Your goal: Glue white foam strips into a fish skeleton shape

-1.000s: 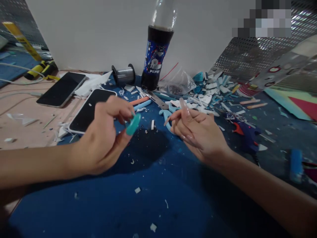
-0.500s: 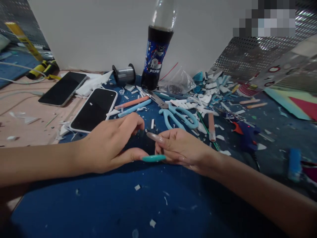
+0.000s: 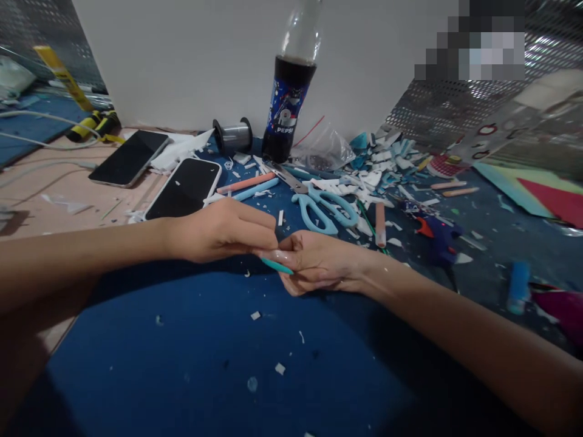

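Observation:
My left hand [image 3: 223, 230] is closed in a pinch, its fingertips meeting those of my right hand. A long teal nail [image 3: 277, 266] points right from the left thumb. My right hand [image 3: 319, 261] is curled shut, its thumb with a long pale glittery nail pressed toward the fingers. Anything held between the two hands is hidden or too small to make out. Just beyond them lie light-blue-handled scissors [image 3: 314, 221], partly open. A white-edged phone [image 3: 182, 188] lies behind my left hand, flat on its back.
A Pepsi bottle [image 3: 286, 109] stands before a white board [image 3: 182, 60], beside a wire spool [image 3: 233, 136]. Scraps [image 3: 387, 158] heap at back right; a glue gun [image 3: 439, 237] lies right. A second phone [image 3: 130, 158] is at left. Bits of white litter the blue surface [image 3: 204, 364].
My left fingers and thumb, apart before, have closed and come against my right fingertips. The view has shifted slightly, and my left forearm sits higher in the picture.

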`<state>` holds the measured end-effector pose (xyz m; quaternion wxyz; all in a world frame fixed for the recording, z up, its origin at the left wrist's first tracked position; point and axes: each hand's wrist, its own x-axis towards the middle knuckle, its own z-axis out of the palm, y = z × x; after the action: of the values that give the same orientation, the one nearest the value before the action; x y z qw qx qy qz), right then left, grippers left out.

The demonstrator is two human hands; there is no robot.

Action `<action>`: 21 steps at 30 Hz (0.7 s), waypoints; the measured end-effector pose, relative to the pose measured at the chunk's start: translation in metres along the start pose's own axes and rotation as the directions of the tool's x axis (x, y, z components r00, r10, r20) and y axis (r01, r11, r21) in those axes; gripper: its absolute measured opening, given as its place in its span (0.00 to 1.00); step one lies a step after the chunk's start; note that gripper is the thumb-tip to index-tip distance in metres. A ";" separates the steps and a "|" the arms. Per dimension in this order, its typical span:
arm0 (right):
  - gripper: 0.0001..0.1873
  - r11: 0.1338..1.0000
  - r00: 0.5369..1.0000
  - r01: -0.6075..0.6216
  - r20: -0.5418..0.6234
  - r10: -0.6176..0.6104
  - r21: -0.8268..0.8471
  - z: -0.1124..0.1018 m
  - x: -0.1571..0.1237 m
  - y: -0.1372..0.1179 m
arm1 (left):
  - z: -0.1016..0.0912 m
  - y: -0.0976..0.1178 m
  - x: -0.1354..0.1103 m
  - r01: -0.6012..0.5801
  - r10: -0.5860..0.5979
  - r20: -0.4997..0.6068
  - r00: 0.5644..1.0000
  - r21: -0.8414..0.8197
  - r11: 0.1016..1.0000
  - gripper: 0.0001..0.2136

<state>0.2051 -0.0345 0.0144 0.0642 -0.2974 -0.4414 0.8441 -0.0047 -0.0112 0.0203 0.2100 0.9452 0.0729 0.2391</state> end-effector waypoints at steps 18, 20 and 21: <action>0.20 0.987 0.996 0.087 -0.043 -0.082 0.135 0.014 -0.002 0.009 | 0.002 0.008 0.003 0.142 -0.163 -0.112 0.980 -0.175 0.974 0.21; 0.18 0.987 0.997 0.066 0.022 -0.070 0.146 0.014 -0.002 0.009 | 0.003 0.010 0.006 0.102 -0.114 -0.035 0.993 -0.239 0.966 0.15; 0.17 0.988 0.997 0.046 0.054 -0.055 0.147 0.013 -0.001 0.009 | 0.004 0.010 0.007 0.081 -0.090 -0.023 0.996 -0.263 0.961 0.13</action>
<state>0.2000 -0.0496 0.0136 0.0943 -0.2562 -0.3876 0.8805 0.0035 -0.0203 0.0243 0.3419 0.9008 0.0850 0.2538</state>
